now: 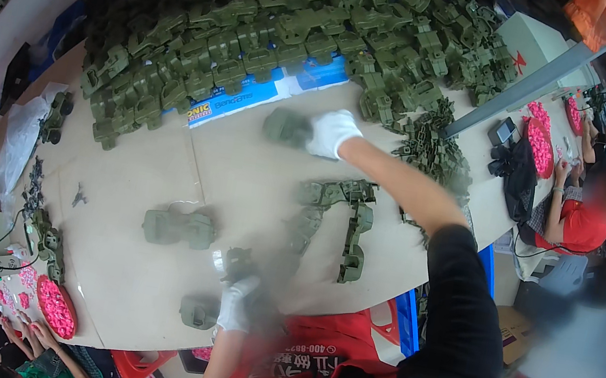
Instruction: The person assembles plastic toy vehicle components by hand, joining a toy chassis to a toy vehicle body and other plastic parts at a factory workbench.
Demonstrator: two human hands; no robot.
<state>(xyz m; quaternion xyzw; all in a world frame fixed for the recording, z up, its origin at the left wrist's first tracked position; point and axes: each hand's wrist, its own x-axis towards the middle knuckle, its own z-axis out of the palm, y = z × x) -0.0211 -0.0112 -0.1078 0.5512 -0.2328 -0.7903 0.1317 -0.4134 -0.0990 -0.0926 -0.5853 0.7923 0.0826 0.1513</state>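
Observation:
White gloves cover both my hands. Out over the middle of the table, my right hand (335, 134) grips a blurred army-green plastic toy vehicle part (286, 129). Close to my body, my left hand (236, 304) is closed around a darker green plastic part (238, 263), with its fingers partly smeared. Just left of that hand lies a small green part (198, 312), and a larger green vehicle body (179, 228) rests beyond it. Between my two arms, several long green parts (356, 238) form an angled row on the table.
Rows of green vehicle parts (247, 43) are heaped along the far side, with a blue-and-white printed sheet (253, 101) at their front edge. A grey metal post (529, 83) rises at right. Pink pieces fill trays (56, 306) beside other people working at both sides.

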